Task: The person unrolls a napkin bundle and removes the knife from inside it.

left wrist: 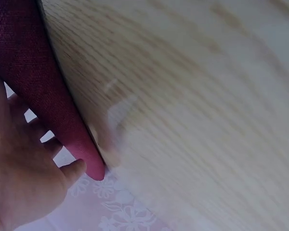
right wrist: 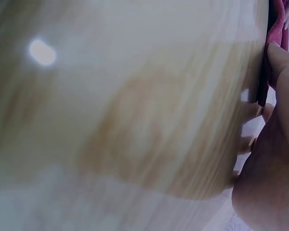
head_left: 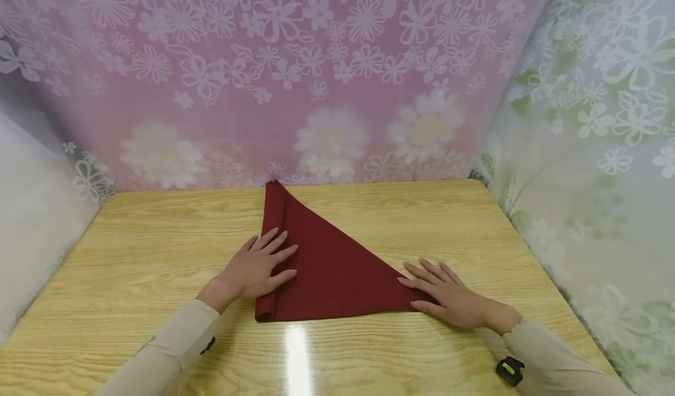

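A dark red cloth point(head_left: 332, 273) lies on the table in a triangle, its left edge rolled into a narrow tube that runs from the table's back edge toward the front. Across this roll rests my left hand point(head_left: 258, 270), fingers spread and fairly straight. In the left wrist view the rolled cloth point(left wrist: 43, 91) passes beside the thumb and fingers of that hand point(left wrist: 24, 168). My right hand point(head_left: 453, 296) lies with extended fingers over the cloth's pointed right corner, covering the tip. The right wrist view shows the hand point(right wrist: 274, 130) at the cloth's edge point(right wrist: 278, 29).
The wood-grain table point(head_left: 158, 238) ends at a pink flowered curtain point(head_left: 316, 79) behind. A pale flowered curtain point(head_left: 596, 120) hangs along the right, and a whitish sheet point(head_left: 37, 220) lines the left. A light reflection shows near the table's front.
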The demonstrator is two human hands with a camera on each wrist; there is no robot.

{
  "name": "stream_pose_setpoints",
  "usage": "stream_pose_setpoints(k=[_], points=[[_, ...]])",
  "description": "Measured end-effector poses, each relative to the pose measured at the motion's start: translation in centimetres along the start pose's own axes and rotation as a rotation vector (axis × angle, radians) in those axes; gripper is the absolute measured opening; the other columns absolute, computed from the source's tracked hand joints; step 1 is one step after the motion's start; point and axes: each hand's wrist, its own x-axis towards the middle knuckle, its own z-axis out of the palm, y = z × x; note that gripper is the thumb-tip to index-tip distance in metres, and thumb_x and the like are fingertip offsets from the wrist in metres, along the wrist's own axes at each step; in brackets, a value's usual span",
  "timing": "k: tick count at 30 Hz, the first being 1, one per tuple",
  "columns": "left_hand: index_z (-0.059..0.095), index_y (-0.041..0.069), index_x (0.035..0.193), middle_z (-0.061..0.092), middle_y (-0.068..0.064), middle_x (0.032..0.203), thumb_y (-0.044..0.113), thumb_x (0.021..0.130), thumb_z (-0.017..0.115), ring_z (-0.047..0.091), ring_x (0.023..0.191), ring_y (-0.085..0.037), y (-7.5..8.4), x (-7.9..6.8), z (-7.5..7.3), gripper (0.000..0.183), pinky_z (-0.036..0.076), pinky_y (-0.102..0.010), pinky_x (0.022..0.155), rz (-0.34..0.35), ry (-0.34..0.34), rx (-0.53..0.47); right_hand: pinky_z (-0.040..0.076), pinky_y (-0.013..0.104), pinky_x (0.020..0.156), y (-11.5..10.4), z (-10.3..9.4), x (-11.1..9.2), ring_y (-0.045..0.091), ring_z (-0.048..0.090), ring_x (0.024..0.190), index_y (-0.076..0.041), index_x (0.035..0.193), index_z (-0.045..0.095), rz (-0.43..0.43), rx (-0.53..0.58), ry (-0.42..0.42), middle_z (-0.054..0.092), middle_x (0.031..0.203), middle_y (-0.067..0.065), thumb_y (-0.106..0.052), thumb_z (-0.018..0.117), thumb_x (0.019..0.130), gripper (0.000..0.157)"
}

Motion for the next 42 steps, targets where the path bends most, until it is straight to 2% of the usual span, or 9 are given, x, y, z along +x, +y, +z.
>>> stream_pose_setpoints(k=[4,13,32,42], points=[[0.047,0.017,0.144,0.029,-0.01,0.153,0.049,0.096,0.049,0.017,0.142,-0.031,-0.3,0.0,0.2,0.057,0.019,-0.055,0.111,-0.017,-0.017,0.03,0.005,0.067,0.104,0.0,0.0,0.0,0.045,0.014,0.139,-0.021,0.146,0.042,-0.003,-0.002,-0.003,0.025,0.155,0.013,-0.03,0.051,0.1,0.047],[0.049,0.016,0.143,0.03,-0.009,0.153,0.039,0.096,0.051,0.02,0.142,-0.031,-0.9,-0.3,0.2,0.053,0.02,-0.056,0.11,-0.023,0.003,0.02,0.004,0.065,0.105,-0.2,-0.2,0.0,0.043,0.012,0.14,-0.021,0.145,0.043,0.016,0.006,-0.009,0.024,0.155,0.011,-0.03,0.051,0.1,0.047],[0.052,0.016,0.14,0.031,-0.011,0.153,0.036,0.095,0.05,0.023,0.14,-0.032,-1.6,-1.2,-0.1,0.05,0.021,-0.058,0.109,-0.067,0.008,0.035,0.004,0.066,0.105,-0.2,-0.2,0.0,0.043,0.012,0.14,-0.021,0.146,0.042,0.014,0.008,-0.025,0.024,0.155,0.011,-0.031,0.05,0.1,0.048],[0.051,0.017,0.141,0.029,-0.013,0.153,0.035,0.094,0.051,0.02,0.141,-0.033,-2.6,-1.9,-0.6,0.05,0.019,-0.058,0.109,-0.123,0.017,-0.018,0.004,0.067,0.104,-0.1,-0.2,0.0,0.043,0.012,0.14,-0.022,0.146,0.042,0.016,0.01,-0.015,0.023,0.156,0.01,-0.032,0.05,0.1,0.047]])
